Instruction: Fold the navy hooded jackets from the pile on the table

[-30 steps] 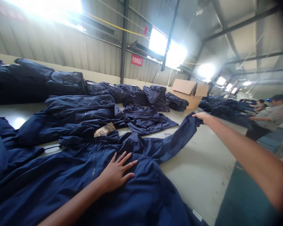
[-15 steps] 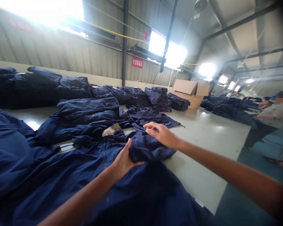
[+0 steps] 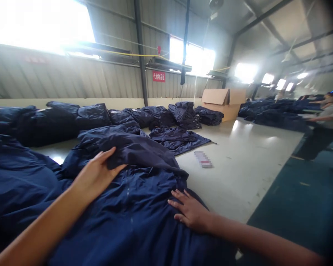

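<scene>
A navy zip-front jacket lies spread over the near end of a pale table. A folded-over part of navy fabric, probably a sleeve, lies on its upper chest. My left hand rests on the jacket, fingers against that fold and not visibly gripping it. My right hand lies flat on the jacket's lower right side, fingers spread. A small flat packet sits on the bare tabletop, beyond my right hand. Its print is blurred.
Piles of folded navy garments run along the table's far side, with an open cardboard box behind them. A co-worker stands at another garment-covered table on the right, across a teal floor.
The sleeve that both hands held now lies folded onto the jacket. Both hands have let go; my right hand moved down onto the jacket. The flat packet now shows on the table.
</scene>
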Demonstrator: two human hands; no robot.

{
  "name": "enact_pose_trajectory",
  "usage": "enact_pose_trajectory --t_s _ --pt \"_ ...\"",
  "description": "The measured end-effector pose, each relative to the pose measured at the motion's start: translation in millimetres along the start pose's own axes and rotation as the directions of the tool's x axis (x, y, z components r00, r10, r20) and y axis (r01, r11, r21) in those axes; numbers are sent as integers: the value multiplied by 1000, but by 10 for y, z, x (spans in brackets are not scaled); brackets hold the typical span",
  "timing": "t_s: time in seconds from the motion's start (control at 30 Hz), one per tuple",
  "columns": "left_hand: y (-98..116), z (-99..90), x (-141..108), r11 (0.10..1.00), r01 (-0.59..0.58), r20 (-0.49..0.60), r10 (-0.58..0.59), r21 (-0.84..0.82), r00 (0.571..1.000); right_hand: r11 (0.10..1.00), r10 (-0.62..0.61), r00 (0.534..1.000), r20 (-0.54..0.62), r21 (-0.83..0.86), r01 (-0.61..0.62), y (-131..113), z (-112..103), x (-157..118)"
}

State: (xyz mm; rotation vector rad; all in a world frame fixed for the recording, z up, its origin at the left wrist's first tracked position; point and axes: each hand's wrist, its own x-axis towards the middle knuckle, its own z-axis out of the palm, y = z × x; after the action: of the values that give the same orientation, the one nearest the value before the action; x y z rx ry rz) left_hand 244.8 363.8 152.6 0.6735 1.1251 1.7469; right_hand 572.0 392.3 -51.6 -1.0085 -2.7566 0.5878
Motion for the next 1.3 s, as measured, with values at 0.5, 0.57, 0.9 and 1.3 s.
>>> enact_pose_trajectory --t_s 0.5,0.57,0.9,1.3 --pt "-1041 -1598 -496 -103 -459 468 97 882 878 999 35 896 -443 42 -18 111 -830 856" --pt "-1233 -1424 -405 -262 -441 453 -15 858 891 993 104 943 -315 -14 -114 233 -647 1200" --pt "-984 -1394 3 -381 -368 215 -387 848 896 969 155 988 -23 -191 -157 428 -407 1678" --pt "-2273 -645 267 -258 -485 493 -37 836 869 951 142 987 -73 -268 -157 515 149 1797"
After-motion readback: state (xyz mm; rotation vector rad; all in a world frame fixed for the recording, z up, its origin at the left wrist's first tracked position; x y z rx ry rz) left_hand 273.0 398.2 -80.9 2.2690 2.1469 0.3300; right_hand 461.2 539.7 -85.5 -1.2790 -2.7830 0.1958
